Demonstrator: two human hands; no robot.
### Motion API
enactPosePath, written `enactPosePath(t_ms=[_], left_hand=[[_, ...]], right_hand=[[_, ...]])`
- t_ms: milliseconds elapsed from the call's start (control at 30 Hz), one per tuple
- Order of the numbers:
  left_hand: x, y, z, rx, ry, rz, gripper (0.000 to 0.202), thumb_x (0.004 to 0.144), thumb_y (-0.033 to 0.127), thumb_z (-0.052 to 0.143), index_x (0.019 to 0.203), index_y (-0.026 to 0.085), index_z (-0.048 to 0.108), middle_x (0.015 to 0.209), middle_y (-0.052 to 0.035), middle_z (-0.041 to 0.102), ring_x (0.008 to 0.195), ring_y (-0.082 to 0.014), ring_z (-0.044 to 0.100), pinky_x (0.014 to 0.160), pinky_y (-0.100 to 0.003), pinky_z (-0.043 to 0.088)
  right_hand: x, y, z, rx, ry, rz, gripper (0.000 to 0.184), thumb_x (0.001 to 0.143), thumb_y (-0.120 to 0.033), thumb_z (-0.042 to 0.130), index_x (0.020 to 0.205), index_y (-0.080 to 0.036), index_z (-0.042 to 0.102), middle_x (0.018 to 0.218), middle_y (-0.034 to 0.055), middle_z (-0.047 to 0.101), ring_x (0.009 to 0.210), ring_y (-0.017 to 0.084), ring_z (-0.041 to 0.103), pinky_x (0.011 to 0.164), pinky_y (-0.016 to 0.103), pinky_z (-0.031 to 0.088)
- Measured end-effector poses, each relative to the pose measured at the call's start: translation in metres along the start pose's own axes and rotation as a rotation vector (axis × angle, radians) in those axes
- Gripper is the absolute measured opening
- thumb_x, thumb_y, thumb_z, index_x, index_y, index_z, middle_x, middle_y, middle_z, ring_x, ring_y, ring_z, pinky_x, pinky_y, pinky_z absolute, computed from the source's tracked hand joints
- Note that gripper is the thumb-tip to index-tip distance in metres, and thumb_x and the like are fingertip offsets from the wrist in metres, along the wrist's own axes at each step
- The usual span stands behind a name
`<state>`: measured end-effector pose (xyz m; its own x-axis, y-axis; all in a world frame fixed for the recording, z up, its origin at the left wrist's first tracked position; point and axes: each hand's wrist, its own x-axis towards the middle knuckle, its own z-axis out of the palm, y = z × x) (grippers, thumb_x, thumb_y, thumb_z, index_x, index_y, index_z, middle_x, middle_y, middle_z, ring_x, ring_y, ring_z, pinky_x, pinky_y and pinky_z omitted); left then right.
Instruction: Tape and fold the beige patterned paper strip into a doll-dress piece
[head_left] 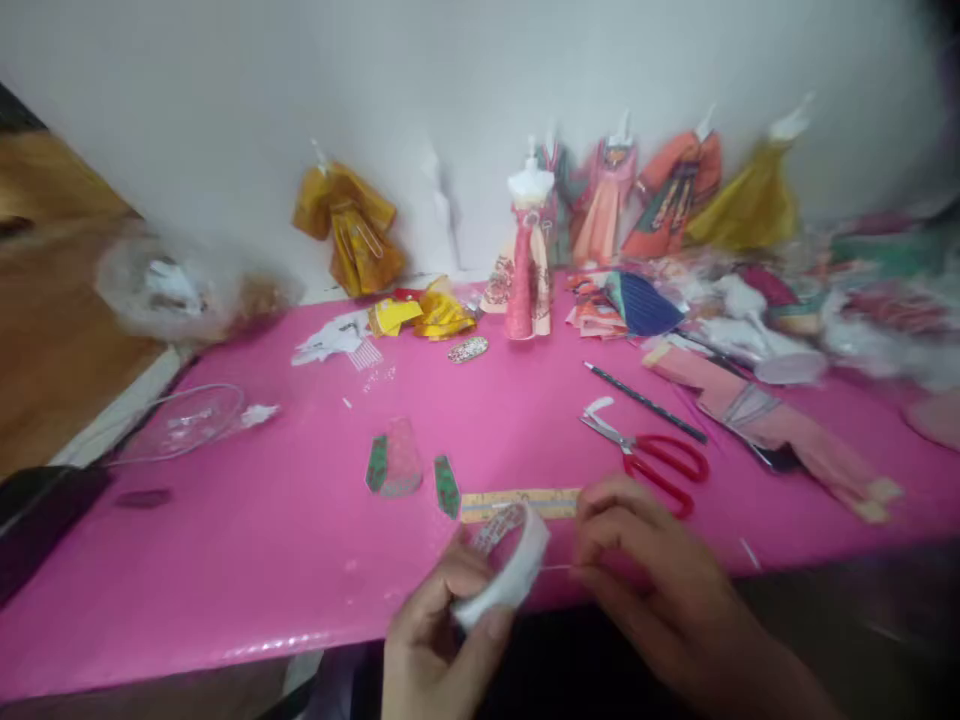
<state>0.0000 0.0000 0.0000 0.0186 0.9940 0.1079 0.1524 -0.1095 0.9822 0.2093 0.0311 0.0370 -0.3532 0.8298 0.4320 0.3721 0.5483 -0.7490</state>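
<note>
A roll of white tape (517,575) is tilted up in my left hand (442,630), with the thumb and fingers closed round its rim. From it a thin strip of tape (556,568) runs to the right. My right hand (645,570) pinches the far end of that strip; the fingertips are partly hidden. Just behind both hands lies a patterned yellow-orange strip (525,503), its right end covered by my right hand. Two small green fabric pieces (447,487) and a pale pink fabric piece (401,455) lie to the left of it.
Red-handled scissors (664,460) and a dark pencil (645,400) lie right of centre. Small dress forms in doll clothes (529,260) stand along the wall. Folded pink fabric (765,420) and bagged items (885,320) crowd the right. Yellow fabric (442,312) lies at the back.
</note>
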Motion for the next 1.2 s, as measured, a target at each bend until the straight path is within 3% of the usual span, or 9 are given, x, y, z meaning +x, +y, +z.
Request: enactPosePath(t_ms=[167,300,367,433,533,800,1000,1100,1200], left_hand=[[0.000,-0.001,-0.007,-0.030,0.089,-0.072,0.019,0.084,0.031,0.071,0.069,0.023,0.061,0.070,0.0039,0.063,0.065,-0.0132,0.058,0.072,-0.022,0.049],[0.022,0.010,-0.020,0.140,0.167,0.012,0.017,0.084,0.033,0.069,0.071,0.023,0.063,0.072,0.0026,0.065,0.068,-0.0163,0.062,0.064,-0.024,0.049],[0.044,0.013,-0.029,0.319,0.164,0.106,0.016,0.086,0.036,0.066,0.075,0.023,0.065,0.074,0.0013,0.067,0.070,-0.0187,0.064,0.068,-0.029,0.051],[0.071,0.012,-0.037,0.597,0.101,0.228,0.025,0.090,0.039,0.061,0.072,0.022,0.064,0.069,0.0012,0.067,0.067,-0.0196,0.063,0.088,-0.043,0.050],[0.110,0.006,-0.043,0.856,0.021,0.324,0.023,0.091,0.039,0.058,0.077,0.022,0.064,0.077,-0.0009,0.070,0.079,-0.0231,0.065,0.111,-0.062,0.026],[0.153,-0.016,-0.044,1.155,-0.111,0.373,0.019,0.091,0.031,0.056,0.079,0.021,0.066,0.090,-0.0080,0.070,0.095,-0.0324,0.063,0.107,-0.067,0.027],[0.133,-0.012,-0.040,1.205,-0.070,0.433,0.022,0.091,0.030,0.056,0.108,0.017,0.065,0.114,-0.0163,0.067,0.105,-0.0379,0.061,0.099,-0.067,0.038],[0.092,-0.002,-0.014,1.038,-0.136,0.638,0.022,0.096,0.029,0.047,0.106,0.018,0.063,0.107,-0.0131,0.069,0.096,-0.0309,0.065,0.085,-0.051,0.053],[0.050,-0.001,0.017,0.972,-0.231,0.771,0.027,0.100,0.026,0.039,0.112,0.017,0.062,0.111,-0.0124,0.072,0.103,-0.0272,0.067,0.087,-0.043,0.057]], right_hand=[[0.000,0.003,-0.006,0.128,0.014,0.092,0.010,0.095,-0.015,0.054,0.090,-0.024,0.053,0.094,-0.0015,0.053,0.090,0.012,0.053,0.081,0.023,0.042],[0.002,0.016,-0.011,0.364,0.090,0.355,0.014,0.096,-0.028,0.058,0.083,-0.024,0.055,0.084,-0.0026,0.053,0.080,0.011,0.052,0.072,0.022,0.043],[0.003,0.026,-0.011,0.536,0.126,0.516,0.019,0.093,-0.037,0.063,0.082,-0.023,0.058,0.078,-0.0028,0.054,0.075,0.011,0.053,0.069,0.021,0.044],[0.003,0.037,-0.009,0.753,0.151,0.652,0.023,0.090,-0.043,0.067,0.086,-0.021,0.061,0.072,-0.0035,0.055,0.069,0.010,0.053,0.067,0.021,0.047],[0.004,0.048,-0.007,0.962,0.140,0.757,0.032,0.086,-0.050,0.069,0.090,-0.020,0.061,0.067,-0.0042,0.055,0.054,0.008,0.047,0.051,0.020,0.046],[0.008,0.057,-0.019,1.061,0.078,0.868,0.038,0.083,-0.055,0.069,0.095,-0.021,0.057,0.058,-0.0073,0.054,0.036,0.004,0.031,0.029,0.013,0.031],[0.005,0.064,-0.026,1.085,0.076,0.895,0.038,0.084,-0.055,0.067,0.098,-0.022,0.056,0.056,-0.0088,0.054,0.031,0.001,0.022,0.027,0.010,0.024],[0.003,0.067,-0.028,1.092,0.041,0.904,0.037,0.087,-0.055,0.065,0.101,-0.021,0.057,0.054,-0.0088,0.054,0.030,0.000,0.017,0.026,0.010,0.021],[0.002,0.067,-0.029,1.103,-0.007,0.913,0.038,0.089,-0.055,0.062,0.105,-0.021,0.056,0.052,-0.0092,0.053,0.030,0.000,0.013,0.025,0.009,0.020]])
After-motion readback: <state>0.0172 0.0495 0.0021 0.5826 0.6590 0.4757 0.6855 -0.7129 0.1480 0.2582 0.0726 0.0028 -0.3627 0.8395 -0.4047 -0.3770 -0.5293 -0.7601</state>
